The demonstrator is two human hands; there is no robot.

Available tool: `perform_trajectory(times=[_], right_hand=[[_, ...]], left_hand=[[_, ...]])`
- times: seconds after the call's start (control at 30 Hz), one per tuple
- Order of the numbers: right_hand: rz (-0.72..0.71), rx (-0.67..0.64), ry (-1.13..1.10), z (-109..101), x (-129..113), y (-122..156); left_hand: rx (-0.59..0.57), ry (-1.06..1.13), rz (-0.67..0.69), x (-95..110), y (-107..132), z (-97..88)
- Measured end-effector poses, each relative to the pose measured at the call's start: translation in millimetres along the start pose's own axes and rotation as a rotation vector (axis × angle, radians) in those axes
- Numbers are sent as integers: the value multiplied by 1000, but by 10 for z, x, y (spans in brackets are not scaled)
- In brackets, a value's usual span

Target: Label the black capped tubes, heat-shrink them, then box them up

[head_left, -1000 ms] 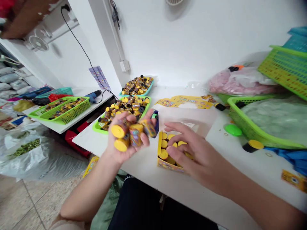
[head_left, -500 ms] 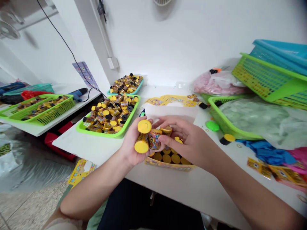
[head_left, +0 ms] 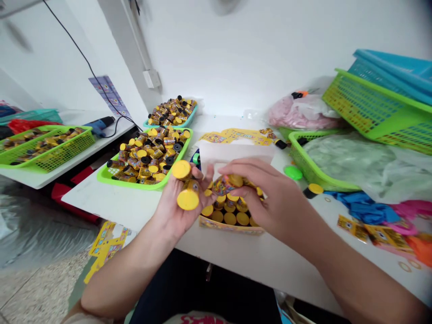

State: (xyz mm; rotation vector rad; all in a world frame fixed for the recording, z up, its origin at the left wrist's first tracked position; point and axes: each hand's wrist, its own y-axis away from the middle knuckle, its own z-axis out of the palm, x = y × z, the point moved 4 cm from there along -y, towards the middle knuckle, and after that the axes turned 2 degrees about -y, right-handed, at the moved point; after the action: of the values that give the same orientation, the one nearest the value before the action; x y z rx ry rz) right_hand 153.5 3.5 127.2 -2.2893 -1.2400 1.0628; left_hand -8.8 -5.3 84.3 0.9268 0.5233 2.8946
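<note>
My left hand (head_left: 178,209) is closed around two small yellow-capped bottles (head_left: 187,193), caps facing me, just left of a small yellow box (head_left: 229,225). The box lies at the white table's front edge and holds several upright yellow-capped bottles. My right hand (head_left: 266,198) pinches another small bottle (head_left: 225,183) by its printed label, over the box. A green tray (head_left: 116,177) heaped with several more bottles sits just beyond my left hand.
A blue tray of bottles (head_left: 170,112) stands at the back by the wall. Green baskets (head_left: 305,168) with plastic bags crowd the right, and a stacked green basket (head_left: 378,103) rises behind. Flat yellow cartons (head_left: 236,135), a green cap (head_left: 293,172) and wrappers lie about. A side table with another green basket (head_left: 47,146) stands left.
My right hand has taken one bottle from the bunch in my left hand and carried it toward the box. The view has swung slightly rightward.
</note>
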Motion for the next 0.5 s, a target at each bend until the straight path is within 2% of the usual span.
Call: perform_trajectory(times=[0.07, 0.13, 0.2, 0.27, 0.4, 0.5], right_hand=[[71, -101, 65, -28, 29, 16], [139, -309, 112, 44, 62, 47], [188, -517, 117, 184, 91, 88], [224, -635, 105, 328, 118, 113], [264, -678, 45, 446, 167, 105], [293, -633, -21, 324, 148, 84]], left_hand=[[25, 168, 34, 80, 76, -24], [19, 263, 50, 131, 140, -54], [4, 269, 67, 153, 181, -88], [-20, 236, 76, 148, 201, -113], [-34, 213, 48, 104, 196, -141], [4, 237, 32, 61, 187, -148]])
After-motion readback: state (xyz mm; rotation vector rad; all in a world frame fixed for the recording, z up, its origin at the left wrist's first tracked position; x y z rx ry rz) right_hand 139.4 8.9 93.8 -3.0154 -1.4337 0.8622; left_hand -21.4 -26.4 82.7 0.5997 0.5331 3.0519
